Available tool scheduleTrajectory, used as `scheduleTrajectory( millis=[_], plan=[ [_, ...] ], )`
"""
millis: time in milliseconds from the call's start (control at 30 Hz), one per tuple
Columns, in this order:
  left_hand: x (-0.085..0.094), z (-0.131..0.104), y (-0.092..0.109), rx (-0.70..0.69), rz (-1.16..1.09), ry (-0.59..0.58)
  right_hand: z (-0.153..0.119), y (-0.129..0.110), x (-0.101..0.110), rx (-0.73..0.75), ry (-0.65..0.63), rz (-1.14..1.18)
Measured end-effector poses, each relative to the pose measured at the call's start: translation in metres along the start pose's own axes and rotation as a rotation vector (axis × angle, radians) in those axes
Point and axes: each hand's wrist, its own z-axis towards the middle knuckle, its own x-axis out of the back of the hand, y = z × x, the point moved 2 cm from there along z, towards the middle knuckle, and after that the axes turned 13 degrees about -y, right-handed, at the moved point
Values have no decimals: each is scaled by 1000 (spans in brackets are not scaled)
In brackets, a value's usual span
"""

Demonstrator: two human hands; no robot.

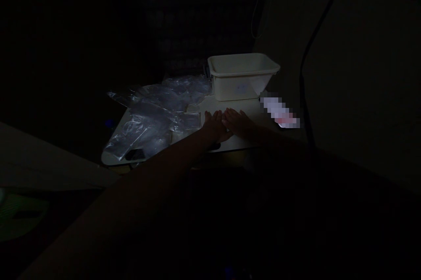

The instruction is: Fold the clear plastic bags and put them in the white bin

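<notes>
In the dim head view, my left hand (216, 127) and my right hand (239, 122) are side by side over the small white table (210, 105), touching or slightly overlapping. Their fingers are stretched forward, and I see nothing held in either. Left of them, clear plastic bags (148, 124) lie in a loose, crinkled spread, with the nearest ones close to my left fingers. Beyond my hands stands a cream plastic tub (235, 88), upright. What lies under my palms is hidden.
A lit, blurred-out flat object (279, 112), perhaps a phone, lies at the table's right side. A dark cable (301, 73) hangs along the wall on the right. Something green (23, 214) shows at the lower left. Most surroundings are too dark to make out.
</notes>
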Motion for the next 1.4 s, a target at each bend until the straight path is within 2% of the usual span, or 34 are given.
scheduleTrajectory(
  millis=[667,1100,1400],
  plan=[
    [1,-1,0,4,-2,-6,0,0,1,-10,-57,1],
    [1,-1,1,20,2,3,1,1,-3,-1,-29,-7],
    [0,1,0,7,-5,5,-1,-1,3,-25,-52,36]
  ],
)
